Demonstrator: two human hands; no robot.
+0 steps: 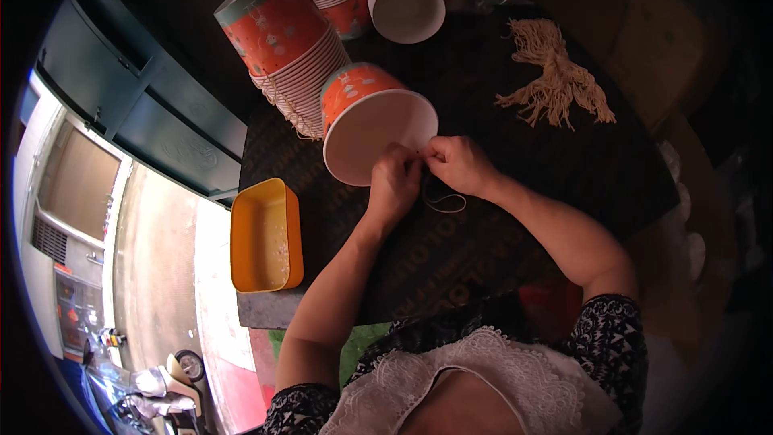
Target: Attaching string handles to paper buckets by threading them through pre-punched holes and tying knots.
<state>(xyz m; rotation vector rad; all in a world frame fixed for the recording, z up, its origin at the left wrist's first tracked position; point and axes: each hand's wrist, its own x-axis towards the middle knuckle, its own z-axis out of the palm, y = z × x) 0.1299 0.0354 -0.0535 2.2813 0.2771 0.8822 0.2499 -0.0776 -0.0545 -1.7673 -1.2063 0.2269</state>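
Observation:
An orange paper bucket (362, 89) with a green band and white inside lies tipped on the dark table, its mouth toward me. At the right of its rim my left hand (394, 185) and my right hand (460, 163) meet, fingertips almost touching. Both hands are closed in a pinch on a thin pale cord (448, 209), whose loop hangs below them over the table. The fingers hide the cord's ends and the exact spot on the rim. My left hand overlaps the bucket's lower rim.
A leaning stack of matching buckets (282, 40), with cords along its side, stands at the back left. Behind are a single white-mouthed bucket (407, 8) and more stacks. A bundle of cords (557, 72) lies at right, a yellow bin (266, 234) at the left edge.

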